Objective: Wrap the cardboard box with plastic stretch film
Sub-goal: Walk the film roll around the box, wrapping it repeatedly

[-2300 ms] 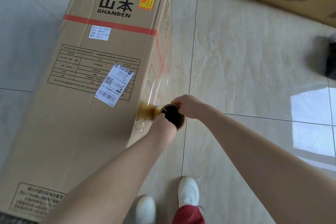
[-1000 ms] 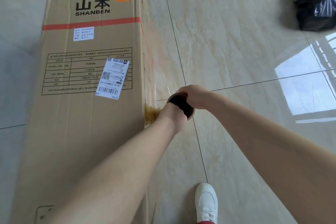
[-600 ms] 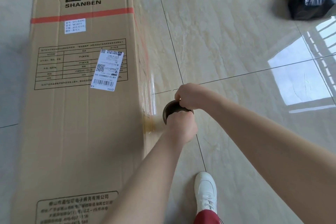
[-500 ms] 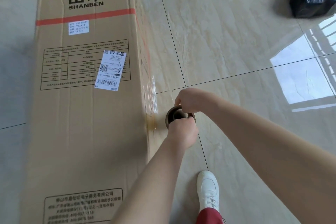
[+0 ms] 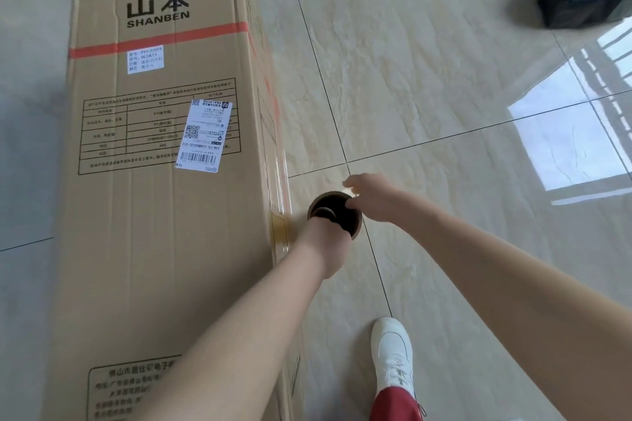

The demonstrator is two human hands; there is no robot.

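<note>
While the left hand [image 5: 323, 239] hooks its fingers into the core of the film roll [image 5: 337, 215] — upright, just beside the cardboard box [image 5: 164, 249] lying on the floor — the right hand [image 5: 374, 200] rests loose-fingered on the rim. The film is probably light, clingy and easily torn, so the stiff core is the place to hold.

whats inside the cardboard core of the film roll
The film roll core looks dark and hollow. A digit of the left hand hooks in at the near rim; the right hand touches the far rim. Shadow and the left hand hide its bottom.
</note>
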